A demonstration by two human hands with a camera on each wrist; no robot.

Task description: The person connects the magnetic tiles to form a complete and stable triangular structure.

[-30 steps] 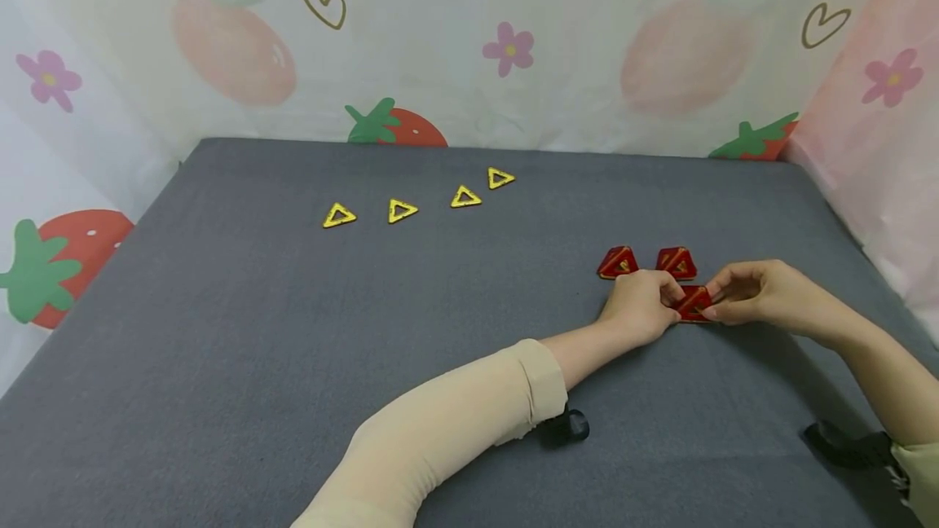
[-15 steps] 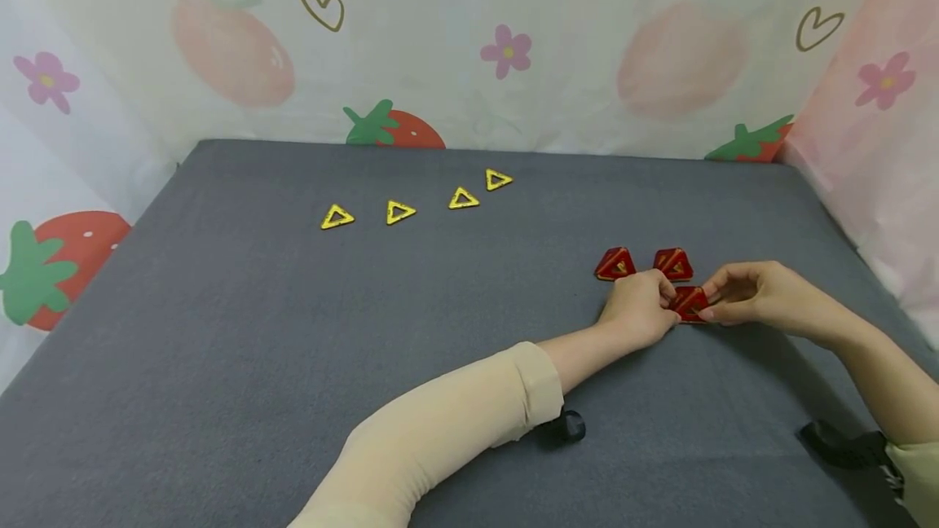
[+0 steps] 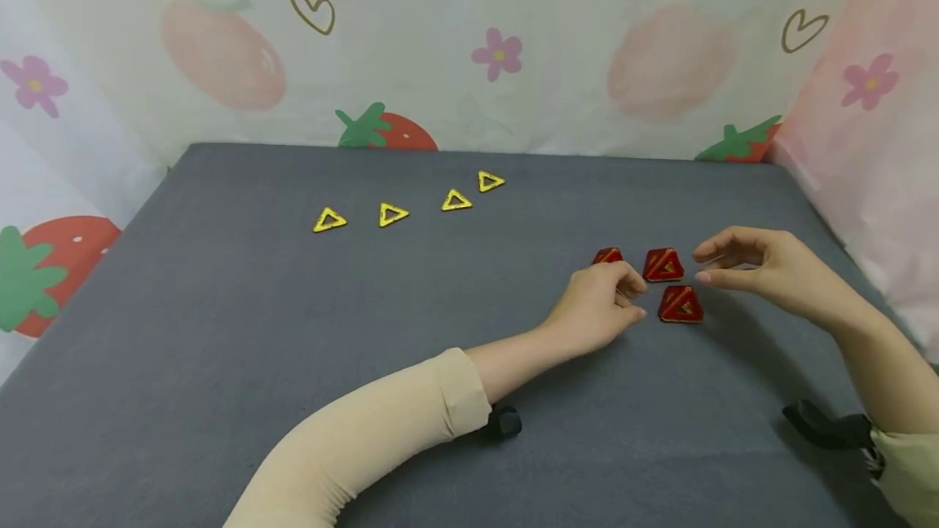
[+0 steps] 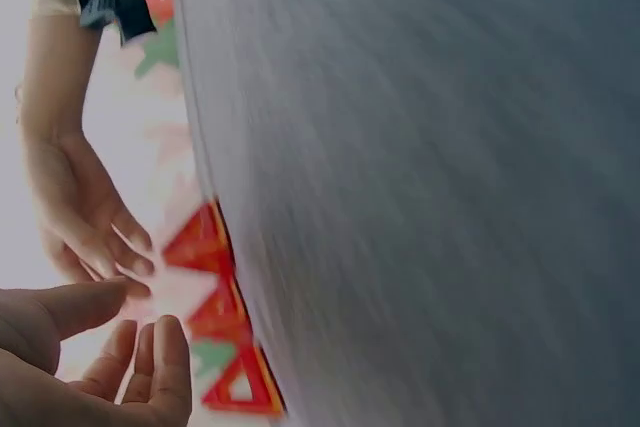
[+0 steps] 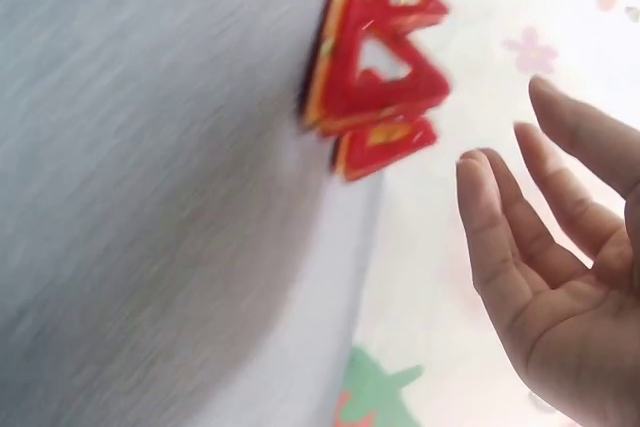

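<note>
Three red triangular pieces stand in a close group on the grey table: one in front (image 3: 680, 305), one behind it (image 3: 663, 265), and a third at the back left (image 3: 607, 256), partly covered by my left hand (image 3: 596, 305). In the wrist views they look like upright red triangles with open middles and yellow edges. My left hand is just left of the front piece, fingers loosely bent, holding nothing. To the right of the group, my right hand (image 3: 778, 274) hovers with fingers and thumb apart. The right wrist view shows that hand (image 5: 570, 277) empty and apart from the pieces.
Several flat yellow triangle frames lie in a loose row toward the back: one at the left (image 3: 320, 226), others further right, such as the rearmost frame (image 3: 482, 187). A printed cloth (image 3: 557, 88) stands behind the table (image 3: 367, 332) and at both sides.
Both hands have let go of the front red piece. The left hand has moved left; the right hand has risen and drawn back slightly. The front piece stays standing.
</note>
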